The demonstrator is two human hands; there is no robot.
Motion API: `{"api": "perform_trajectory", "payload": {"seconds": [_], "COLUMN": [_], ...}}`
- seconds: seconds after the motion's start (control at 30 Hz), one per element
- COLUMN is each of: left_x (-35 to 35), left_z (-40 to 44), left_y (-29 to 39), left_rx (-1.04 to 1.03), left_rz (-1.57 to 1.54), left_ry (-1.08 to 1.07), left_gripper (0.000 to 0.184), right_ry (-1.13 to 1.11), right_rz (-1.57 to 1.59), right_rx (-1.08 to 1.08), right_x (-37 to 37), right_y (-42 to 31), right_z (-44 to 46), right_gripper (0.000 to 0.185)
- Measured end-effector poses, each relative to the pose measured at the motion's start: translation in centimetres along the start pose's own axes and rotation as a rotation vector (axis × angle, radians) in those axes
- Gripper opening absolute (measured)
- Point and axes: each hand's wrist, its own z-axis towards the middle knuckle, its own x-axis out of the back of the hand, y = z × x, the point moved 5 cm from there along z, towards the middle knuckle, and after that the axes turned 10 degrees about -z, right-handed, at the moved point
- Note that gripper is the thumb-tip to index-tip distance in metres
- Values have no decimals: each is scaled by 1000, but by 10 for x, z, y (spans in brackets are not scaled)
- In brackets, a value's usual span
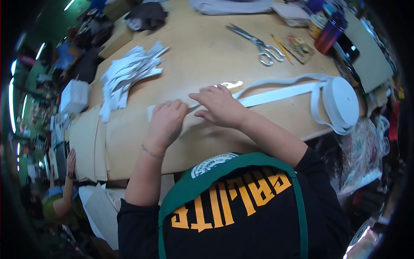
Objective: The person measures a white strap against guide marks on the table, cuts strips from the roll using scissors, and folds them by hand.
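Note:
A white band (280,94) runs from a large roll (341,101) at the right of the table to my hands. My left hand (169,117) has its fingers curled down on the band's left part, and a short white end shows beside it. My right hand (220,105) lies over the band with thumb and fingers apart. Between the hands is a thin dark edge, too small to make out. Just behind my right hand, a shiny clear strip (232,85) lies on the table. A pile of cut white strips (129,73) is at the left.
Large scissors (260,44) and a yellow pencil (282,49) lie at the back right, near a purple-red bottle (331,32). Stacked beige sheets (88,144) cover the table's left end. A co-worker's arm (69,181) is at the far left.

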Motion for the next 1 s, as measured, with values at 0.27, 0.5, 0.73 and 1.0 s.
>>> {"api": "perform_trajectory", "payload": {"seconds": [0.27,0.5,0.73,1.0], "left_x": [-6,-35,-57,-73], "left_z": [-28,-64,-72,-80], "left_y": [-59,-89,-98,-103], "left_rx": [252,558,517,529], "left_rz": [-660,-1241,-1288,-1177], "left_ry": [148,117,243,307], "left_gripper": [15,15,15,12], "right_ry": [-260,-378,210,482], "right_rz": [343,432,-298,-871], "right_rx": [-220,-377,-82,-1009], "right_x": [-38,-49,-9,97], "right_y": [15,16,-12,79], "right_z": [20,20,2,-221], "right_gripper": [18,19,19,43]}}
